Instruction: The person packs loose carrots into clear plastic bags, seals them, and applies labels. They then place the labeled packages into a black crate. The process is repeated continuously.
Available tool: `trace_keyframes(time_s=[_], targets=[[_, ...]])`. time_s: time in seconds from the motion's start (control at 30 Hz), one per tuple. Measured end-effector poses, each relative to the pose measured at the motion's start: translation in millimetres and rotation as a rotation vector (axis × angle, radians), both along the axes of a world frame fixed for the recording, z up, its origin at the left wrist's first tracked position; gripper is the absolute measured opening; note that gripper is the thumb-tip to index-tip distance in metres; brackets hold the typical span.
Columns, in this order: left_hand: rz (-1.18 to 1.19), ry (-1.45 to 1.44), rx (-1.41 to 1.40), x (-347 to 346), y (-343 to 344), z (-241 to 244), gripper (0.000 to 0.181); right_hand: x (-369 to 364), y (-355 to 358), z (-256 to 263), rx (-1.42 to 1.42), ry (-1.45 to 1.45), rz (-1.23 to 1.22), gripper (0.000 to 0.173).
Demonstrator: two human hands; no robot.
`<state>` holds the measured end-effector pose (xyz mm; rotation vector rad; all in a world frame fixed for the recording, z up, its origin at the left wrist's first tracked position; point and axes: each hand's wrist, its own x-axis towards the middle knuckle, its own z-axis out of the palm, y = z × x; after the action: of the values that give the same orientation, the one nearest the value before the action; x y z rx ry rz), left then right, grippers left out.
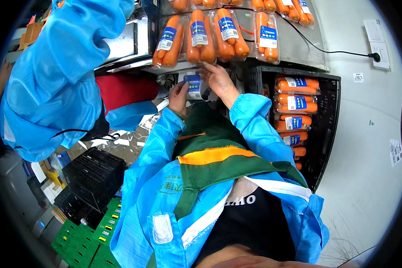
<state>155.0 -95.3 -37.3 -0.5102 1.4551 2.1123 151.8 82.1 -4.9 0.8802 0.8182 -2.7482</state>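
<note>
My left hand (178,98) pinches the left edge of a blue and white printed label (193,85), at the front of the metal worktable. The label seems to lie on a white backing, partly hidden by my fingers. My right hand (217,80) is above the label's right side, its fingers apart, with nothing visible in them. Its fingertips are close to the lower end of a labelled carrot pack (197,38). Beside that pack lie another carrot pack (169,42) to the left and a third carrot pack (230,35) to the right.
A black crate (329,134) to my right holds several labelled carrot packs (296,104). A black cable (331,52) runs across the worktable (298,43) to a wall socket. Another person in a blue sleeve (67,60) stands close on my left. Green crates (77,241) are behind, lower left.
</note>
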Motion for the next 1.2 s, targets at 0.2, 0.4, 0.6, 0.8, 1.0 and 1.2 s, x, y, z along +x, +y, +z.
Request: trace_keyframes(time_s=[0.2,0.4,0.6,0.8,1.0,1.2], targets=[[0.053,0.044,0.022,-47,20,-27,0.036,-6,13,-2,-0.052,-0.006,-0.133,0.031],[0.173,0.041,0.080,-70,47,-43,0.042,-7,33,13,0.037,-0.008,-0.210,0.038],[-0.030,0.082,-0.520,-74,41,-31,0.041,9,13,-6,0.096,-0.076,-0.202,0.026],[-0.018,0.491,-0.545,-26,31,78,0.026,25,54,37,0.333,-0.128,0.245,0.025],[0.011,0.810,-0.580,-170,106,91,0.028,-68,129,89,0.896,0.186,0.255,0.029],[0.116,0.990,-1.286,-323,172,22,0.059,-251,215,4,1.555,-0.138,-0.085,0.048]])
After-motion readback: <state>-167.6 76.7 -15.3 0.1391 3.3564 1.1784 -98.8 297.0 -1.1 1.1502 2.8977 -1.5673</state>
